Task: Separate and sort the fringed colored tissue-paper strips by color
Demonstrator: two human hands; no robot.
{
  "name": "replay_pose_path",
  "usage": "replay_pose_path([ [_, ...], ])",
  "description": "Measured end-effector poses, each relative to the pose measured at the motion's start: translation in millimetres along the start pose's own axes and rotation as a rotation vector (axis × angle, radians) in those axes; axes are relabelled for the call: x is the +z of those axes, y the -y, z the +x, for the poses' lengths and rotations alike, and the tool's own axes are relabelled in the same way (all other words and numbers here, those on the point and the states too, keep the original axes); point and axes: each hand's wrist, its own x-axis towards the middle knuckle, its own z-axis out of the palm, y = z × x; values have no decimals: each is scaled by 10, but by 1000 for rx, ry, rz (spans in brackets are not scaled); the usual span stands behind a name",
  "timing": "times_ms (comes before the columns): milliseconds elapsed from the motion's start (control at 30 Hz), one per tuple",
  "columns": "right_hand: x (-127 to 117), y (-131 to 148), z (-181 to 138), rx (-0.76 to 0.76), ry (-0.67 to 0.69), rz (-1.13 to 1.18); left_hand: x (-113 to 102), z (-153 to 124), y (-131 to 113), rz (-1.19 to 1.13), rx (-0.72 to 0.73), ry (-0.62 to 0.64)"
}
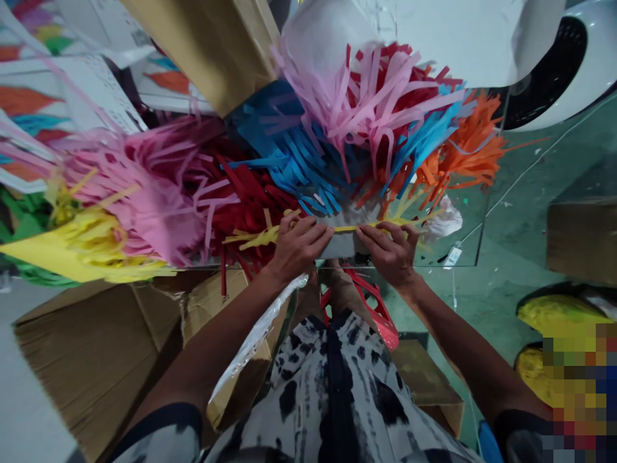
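A yellow tissue-paper tassel [345, 228] is stretched sideways near the front edge of a glass table. Its middle is a narrow twisted band, and fringed strips spread out past both hands. My left hand [299, 241] is closed round the band on one side, and my right hand [389, 247] pinches it on the other. Just beyond lie blue fringed paper [299, 164], dark red fringed paper [250, 199] and pink fringed paper [371, 103]. Orange fringed paper [463, 151] lies past my right hand, near a crumpled white scrap [444, 218].
Pink fringe [144, 186] and yellow fringe [99, 241] pile up at the left. A brown paper piece [207, 45] leans at the back. Open cardboard boxes [91, 347] stand below the table, and a red plastic stool [373, 299] is under it. A thin white cable [520, 170] crosses at the right.
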Motion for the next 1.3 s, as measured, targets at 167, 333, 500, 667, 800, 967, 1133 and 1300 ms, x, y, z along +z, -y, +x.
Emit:
replay_pose_path([
  [167,-6,-43,-75,71,62,45,-176,-215,165,112,-65,-92],
  [333,-7,33,-2,99,64,67,-165,5,-55,112,-57,-88],
  [500,-81,66,117,65,57,22,39,229,-160,98,43,40],
  [667,-78,164,312,59,0,-10,31,280,-173,177,95,98],
  [800,-69,201,440,-58,-66,-2,-112,325,-321,138,57,111],
  [967,-355,132,522,-149,-226,6,-456,375,-693,-278,-344,-43],
  [1133,-891,94,618,-170,-414,90,-841,485,-1021,-1126,-870,-76],
  [1300,-1360,225,737,8,-384,274,-1095,649,-1157,-1476,-961,-98],
])
